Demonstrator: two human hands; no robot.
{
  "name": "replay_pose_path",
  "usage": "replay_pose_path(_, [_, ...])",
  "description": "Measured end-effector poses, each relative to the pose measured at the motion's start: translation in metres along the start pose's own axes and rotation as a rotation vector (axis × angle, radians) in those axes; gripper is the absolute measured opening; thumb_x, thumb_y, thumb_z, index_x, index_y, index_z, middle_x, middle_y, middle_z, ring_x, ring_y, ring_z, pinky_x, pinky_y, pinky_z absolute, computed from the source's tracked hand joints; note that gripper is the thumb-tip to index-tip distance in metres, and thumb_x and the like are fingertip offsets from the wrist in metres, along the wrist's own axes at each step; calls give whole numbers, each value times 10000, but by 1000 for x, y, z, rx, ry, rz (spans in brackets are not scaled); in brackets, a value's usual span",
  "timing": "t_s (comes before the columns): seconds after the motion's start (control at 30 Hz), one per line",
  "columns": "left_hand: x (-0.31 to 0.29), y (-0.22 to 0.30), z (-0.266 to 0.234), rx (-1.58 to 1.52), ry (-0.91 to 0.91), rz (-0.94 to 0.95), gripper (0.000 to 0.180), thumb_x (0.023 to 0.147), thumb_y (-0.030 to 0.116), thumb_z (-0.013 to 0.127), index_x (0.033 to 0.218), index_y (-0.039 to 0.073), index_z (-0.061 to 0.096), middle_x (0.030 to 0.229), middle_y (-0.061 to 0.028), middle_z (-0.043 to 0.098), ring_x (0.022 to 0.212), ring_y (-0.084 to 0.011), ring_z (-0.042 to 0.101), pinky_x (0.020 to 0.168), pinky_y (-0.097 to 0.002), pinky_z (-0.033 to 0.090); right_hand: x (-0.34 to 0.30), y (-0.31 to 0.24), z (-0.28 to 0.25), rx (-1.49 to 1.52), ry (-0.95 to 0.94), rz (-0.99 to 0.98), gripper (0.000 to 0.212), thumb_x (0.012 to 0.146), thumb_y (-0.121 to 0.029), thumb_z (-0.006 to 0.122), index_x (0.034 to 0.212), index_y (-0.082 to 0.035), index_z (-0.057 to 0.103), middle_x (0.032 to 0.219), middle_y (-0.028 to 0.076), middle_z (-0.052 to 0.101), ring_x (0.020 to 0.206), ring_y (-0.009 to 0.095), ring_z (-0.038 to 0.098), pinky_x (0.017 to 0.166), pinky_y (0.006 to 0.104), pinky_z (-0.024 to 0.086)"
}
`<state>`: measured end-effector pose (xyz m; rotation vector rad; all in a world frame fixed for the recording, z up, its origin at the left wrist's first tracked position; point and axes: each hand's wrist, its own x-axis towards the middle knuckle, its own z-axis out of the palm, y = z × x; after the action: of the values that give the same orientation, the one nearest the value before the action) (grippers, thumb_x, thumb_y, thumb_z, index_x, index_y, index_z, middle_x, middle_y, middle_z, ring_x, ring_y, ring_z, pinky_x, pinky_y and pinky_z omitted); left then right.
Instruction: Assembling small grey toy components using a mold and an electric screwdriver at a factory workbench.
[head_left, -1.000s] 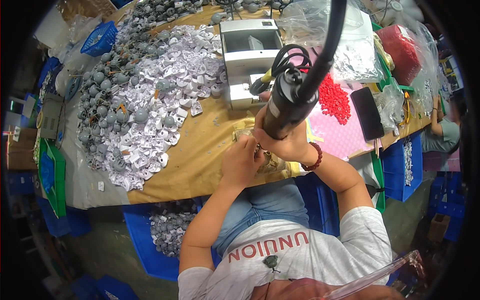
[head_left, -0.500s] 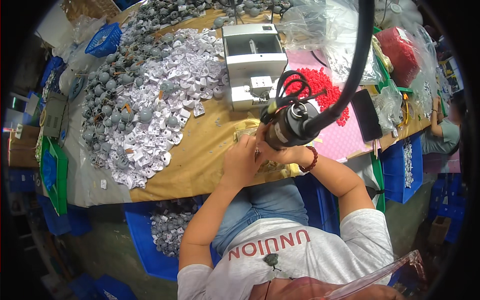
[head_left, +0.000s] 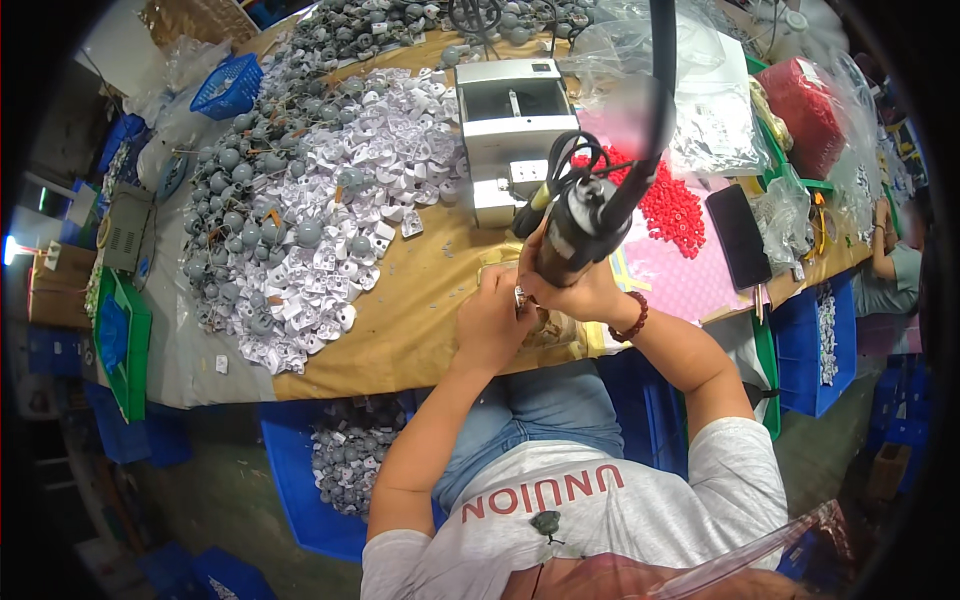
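My right hand (head_left: 590, 293) is wrapped round the lower body of a dark electric screwdriver (head_left: 578, 232), which has a ring and a cable on its top end. Its tip is hidden behind the hand. Close beside it, my left hand (head_left: 490, 318) is closed, its fingertips pinching a small pale piece (head_left: 520, 296), mostly covered by the fingers. Both hands meet over a worn, taped patch (head_left: 560, 338) at the table's near edge.
White plastic parts (head_left: 330, 240) and grey domed parts (head_left: 235, 185) are heaped at left. A white machine (head_left: 515, 130) stands beyond my hands. Red pieces (head_left: 670, 210) and a black phone (head_left: 738, 236) lie at right. Blue bins (head_left: 285, 480) sit below; a thick dark tube (head_left: 660, 90) hangs overhead.
The view has shifted slightly. The screwdriver's top has swung to the left and its body tilts differently in my right hand. My two hands stay together.
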<state>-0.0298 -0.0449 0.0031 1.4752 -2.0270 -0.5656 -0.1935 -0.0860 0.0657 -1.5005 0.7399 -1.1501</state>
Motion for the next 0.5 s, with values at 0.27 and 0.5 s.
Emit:
replay_pose_path(0.27, [-7,1,0,-9,102,66,347,792,173,779,1110,90,666,1057,-84,661,891,-312,673,730,-413,539,22,19,-62,-64,559,116,248,944,-133,712,1133,-33,586,942,23,649,822,95,622,742,264,507])
replay_pose_path(0.5, [-14,1,0,30,158,137,359,775,132,784,1113,93,670,987,-83,667,888,-301,658,759,-405,523,-30,30,-36,-654,229,-229,361,845,-59,718,1195,-5,650,1168,163,633,1164,316,577,986,416,455])
